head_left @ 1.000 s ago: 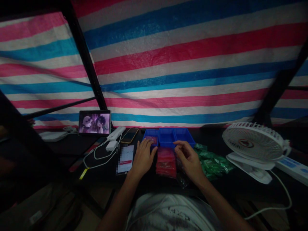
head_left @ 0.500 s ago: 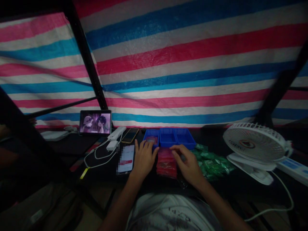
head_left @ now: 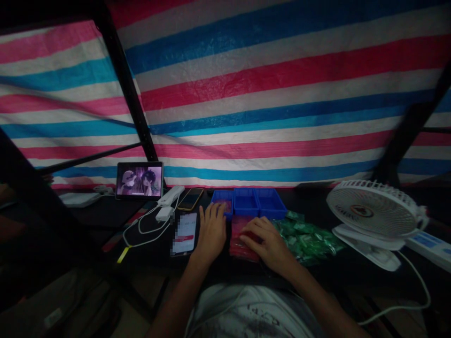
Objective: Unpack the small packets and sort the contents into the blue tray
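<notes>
White fan [head_left: 362,210] well right of the blue trays [head_left: 245,211], green packets [head_left: 306,237] at the trays' right front, left hand [head_left: 212,230] open at the trays' left end, right hand [head_left: 266,241] half-curled over red packets [head_left: 239,224] before the trays, hold indeterminable.

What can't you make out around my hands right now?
All in the head view:
Red packets: partly covered by the right hand, whose grip is unclear.
Left tray: near side partly behind the left hand.
Lit phone: left edge pixelated, text too small.
</notes>
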### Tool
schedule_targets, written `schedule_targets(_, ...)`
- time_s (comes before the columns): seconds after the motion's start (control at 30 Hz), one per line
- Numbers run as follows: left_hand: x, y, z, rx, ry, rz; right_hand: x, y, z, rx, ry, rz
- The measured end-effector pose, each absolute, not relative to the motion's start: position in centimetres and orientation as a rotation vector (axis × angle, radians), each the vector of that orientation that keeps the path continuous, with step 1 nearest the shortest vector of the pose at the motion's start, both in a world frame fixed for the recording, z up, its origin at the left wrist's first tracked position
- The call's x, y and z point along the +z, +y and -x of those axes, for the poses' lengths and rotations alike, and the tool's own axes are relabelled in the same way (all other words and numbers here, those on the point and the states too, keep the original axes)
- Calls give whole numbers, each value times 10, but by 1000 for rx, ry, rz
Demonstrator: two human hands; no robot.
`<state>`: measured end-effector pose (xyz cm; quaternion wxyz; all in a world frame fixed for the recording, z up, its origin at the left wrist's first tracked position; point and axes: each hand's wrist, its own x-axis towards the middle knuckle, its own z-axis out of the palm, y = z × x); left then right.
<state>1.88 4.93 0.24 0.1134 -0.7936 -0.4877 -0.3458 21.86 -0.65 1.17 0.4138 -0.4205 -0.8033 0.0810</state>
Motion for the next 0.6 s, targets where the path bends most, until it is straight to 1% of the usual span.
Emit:
schedule_targets(0.13,12,40,-17,-1367,-1303,2412,13,-7,-220,228,-1994,1017)
schedule_targets(0.23,14,33,-18,-1503,-1170,2602,13,-7,-220,221,-1884,1023)
schedule_targets(0.4,11,29,-20,-1499,-1148,2749,13,-6,-220,223,-1791,986)
schedule_targets(0.6,11,30,-18,-1326,-1189,2780,16,-11,-219,274,-1877,937)
